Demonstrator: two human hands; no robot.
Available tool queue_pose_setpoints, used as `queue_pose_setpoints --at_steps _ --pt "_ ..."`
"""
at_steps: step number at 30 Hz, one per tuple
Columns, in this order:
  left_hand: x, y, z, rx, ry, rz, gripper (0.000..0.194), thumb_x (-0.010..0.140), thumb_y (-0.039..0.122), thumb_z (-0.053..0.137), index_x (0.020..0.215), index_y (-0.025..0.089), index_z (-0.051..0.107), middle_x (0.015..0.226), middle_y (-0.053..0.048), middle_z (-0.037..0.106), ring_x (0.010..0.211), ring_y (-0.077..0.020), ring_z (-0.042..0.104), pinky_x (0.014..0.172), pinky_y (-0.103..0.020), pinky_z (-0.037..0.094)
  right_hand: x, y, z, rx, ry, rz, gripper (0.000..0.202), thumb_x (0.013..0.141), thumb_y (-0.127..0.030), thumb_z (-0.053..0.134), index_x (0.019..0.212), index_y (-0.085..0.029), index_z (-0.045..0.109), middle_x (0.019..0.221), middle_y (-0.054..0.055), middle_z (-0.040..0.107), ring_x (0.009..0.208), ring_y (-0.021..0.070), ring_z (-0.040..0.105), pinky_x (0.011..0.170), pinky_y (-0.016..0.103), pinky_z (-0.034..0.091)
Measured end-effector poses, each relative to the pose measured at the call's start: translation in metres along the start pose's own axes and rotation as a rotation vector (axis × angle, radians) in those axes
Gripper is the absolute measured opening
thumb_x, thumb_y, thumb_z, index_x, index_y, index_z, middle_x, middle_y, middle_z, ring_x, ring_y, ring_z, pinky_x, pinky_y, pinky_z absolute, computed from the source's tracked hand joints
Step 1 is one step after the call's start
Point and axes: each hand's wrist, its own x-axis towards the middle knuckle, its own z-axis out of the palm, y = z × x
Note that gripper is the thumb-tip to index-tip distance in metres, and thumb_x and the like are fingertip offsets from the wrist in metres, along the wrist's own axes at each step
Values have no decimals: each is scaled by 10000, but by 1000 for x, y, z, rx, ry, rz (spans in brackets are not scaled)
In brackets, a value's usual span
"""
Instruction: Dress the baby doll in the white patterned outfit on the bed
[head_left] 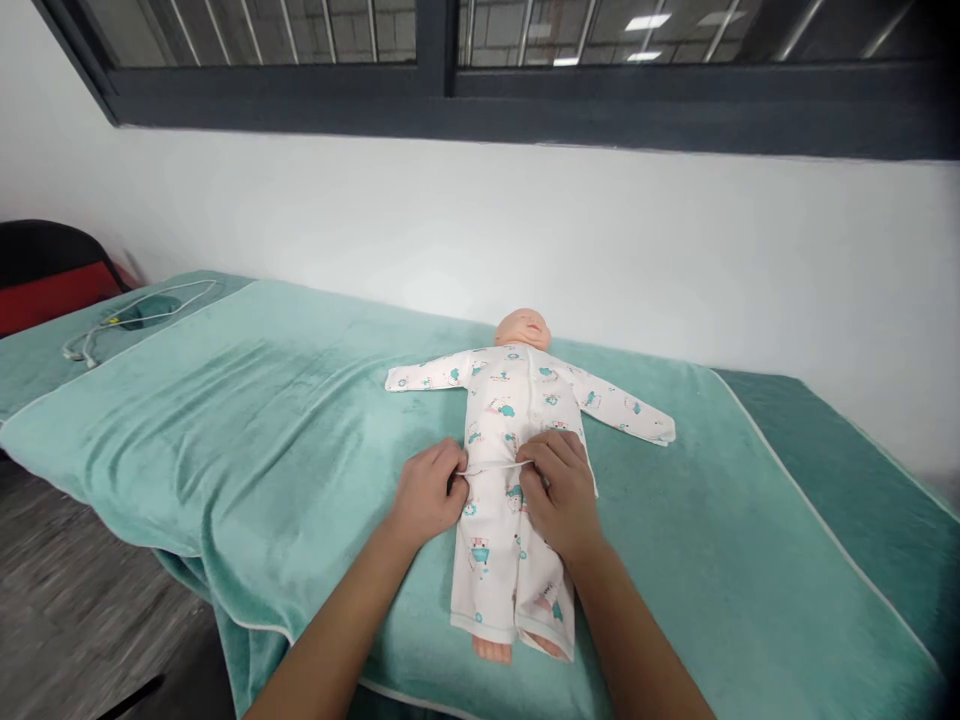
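Observation:
A baby doll (pixel 523 327) lies on its back, head toward the wall, dressed in a white top (pixel 499 390) and white trousers (pixel 480 580) printed with small figures. Both its sleeves are spread out, and toes show below one trouser leg. At the doll's waist, a thin white fabric edge (pixel 495 466) is stretched between my two hands. My left hand (pixel 433 492) is closed on its left end, and my right hand (pixel 561 490) pinches it farther right. Whether this edge belongs to the top or the trousers, I cannot tell.
A light green blanket (pixel 247 430) with folds covers the bed, over a darker green cover (pixel 847 450). A white cable (pixel 142 318) lies at the far left, near a black and red chair (pixel 56 280). The white wall (pixel 360 220) and a dark window frame stand behind.

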Motion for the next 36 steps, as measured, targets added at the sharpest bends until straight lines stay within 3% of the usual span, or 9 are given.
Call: queue_pose_setpoints --at_steps 8,11,15,17,23,26,28,32,36 --pt "4 -6 -3 -283 2 -303 127 877 183 458 850 207 580 781 -6 606 726 -156 536 705 -291 419 -3 -1 -2 12 -28 -21 200 799 -27 481 784 -211 557 775 20 588 801 196 502 786 402 395" --pt "9 -10 -1 -323 51 -441 193 941 333 468 889 210 608 791 -9 628 739 -166 564 715 -296 439 -8 4 -6 157 89 8 182 879 -75 502 907 -217 611 935 44 632 909 201 572 825 395 446" --pt "16 -13 2 -359 72 -527 263 945 437 486 904 213 619 821 -20 660 767 -182 606 720 -301 460 -13 17 -12 145 303 234 88 944 -187 536 923 -219 616 933 43 624 899 189 584 788 352 462" --pt "20 -14 3 -407 82 -557 278 934 464 510 940 216 633 847 -27 676 780 -191 629 718 -305 470 -15 19 -14 112 288 326 107 957 -232 538 875 -220 606 845 21 611 802 173 564 726 331 440" --pt "39 -18 12 -623 131 -660 357 870 514 627 1054 212 674 991 -61 707 876 -215 646 801 -339 503 -19 10 -15 259 165 323 225 965 -312 513 791 -219 623 752 12 621 723 168 561 695 322 425" --pt "50 -15 17 -803 150 -737 400 856 532 651 1078 200 673 1077 -79 712 955 -228 651 875 -359 514 -13 29 -21 341 299 539 241 947 -370 510 780 -225 606 737 4 608 709 169 555 688 313 431" --pt "57 -12 19 -902 136 -772 410 853 536 663 1089 201 675 1141 -82 710 1014 -237 654 933 -373 507 -6 54 -27 227 339 700 207 896 -403 557 812 -225 620 802 23 646 771 196 580 728 331 438" --pt "70 -2 24 -1117 88 -834 445 813 516 730 1128 205 680 1218 -95 708 1089 -264 664 1015 -416 493 2 96 -34 57 118 904 349 858 -527 542 789 -209 669 845 80 710 830 273 624 794 405 441" --pt "80 1 34 -1227 72 -856 497 797 521 748 1153 179 688 1217 -126 719 1094 -294 682 1024 -449 515 4 98 -21 157 10 805 453 887 -610 459 868 -217 682 941 77 730 918 298 635 819 408 446"
